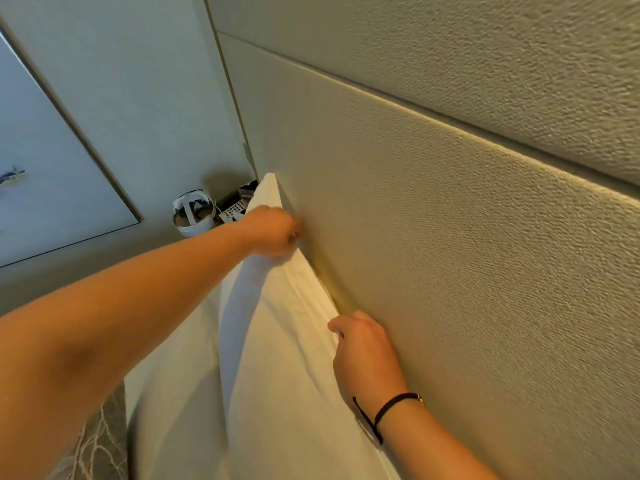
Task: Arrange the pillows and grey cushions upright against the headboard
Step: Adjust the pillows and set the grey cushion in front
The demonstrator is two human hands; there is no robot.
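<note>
— What's the left hand point(273, 230) got?
— Fingers curled tight on the top edge of the pillow point(277, 341), which stands against the headboard point(450, 237).
— And the right hand point(363, 355)?
— Nearer along that edge, fingers curled round it, knuckles beside the headboard.

A pale wall point(131, 81) fills the top left. A big framed picture point(41, 174) hangs on it. Below, in the corner, a small dark bedside table point(232, 202) holds a white round thing point(192, 213) and a remote point(231, 212). Warm yellow light falls from the right.
</note>
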